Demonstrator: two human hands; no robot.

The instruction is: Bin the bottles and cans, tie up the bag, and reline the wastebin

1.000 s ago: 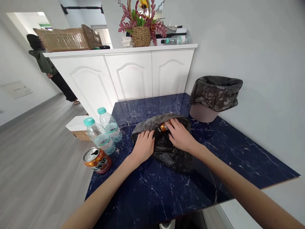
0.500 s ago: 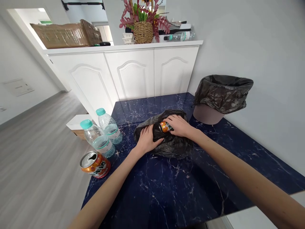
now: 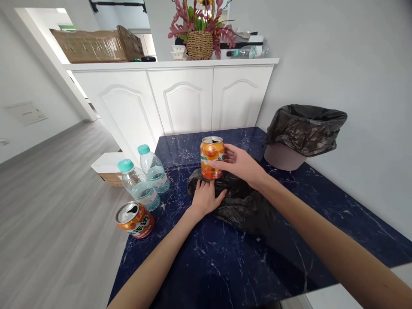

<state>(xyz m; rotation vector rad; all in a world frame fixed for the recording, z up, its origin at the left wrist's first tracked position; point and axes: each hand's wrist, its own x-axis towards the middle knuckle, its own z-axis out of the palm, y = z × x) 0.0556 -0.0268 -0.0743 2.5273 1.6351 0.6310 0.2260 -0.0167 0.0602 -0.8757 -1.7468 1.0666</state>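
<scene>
My right hand [image 3: 240, 165] is closed around an orange drink can [image 3: 211, 159], gripping it upright from the right, thumb in front. The can's top shows an opened tab hole. Its base is just above a crumpled black plastic bag [image 3: 246, 210] on the dark blue marbled table [image 3: 225, 266]. My left hand [image 3: 206, 198] presses onto the bag's left part, its fingers over the bunched plastic and its thumb out to the right. The left fingertips are just under the can. A second orange can [image 3: 137, 219], opened, stands at the table's left edge.
Two clear bottles with teal caps, a nearer bottle [image 3: 139, 184] and a farther bottle [image 3: 153, 169], stand at the left edge. A pink bin [image 3: 283, 156] lined with a black bag [image 3: 305, 133] stands back right. Behind is a white cabinet [image 3: 183, 103] with a flower basket [image 3: 200, 45].
My right hand has lifted the orange can out of the black bag and moved it up and left, upright. My left hand stays on the bag. The view has shifted slightly.
</scene>
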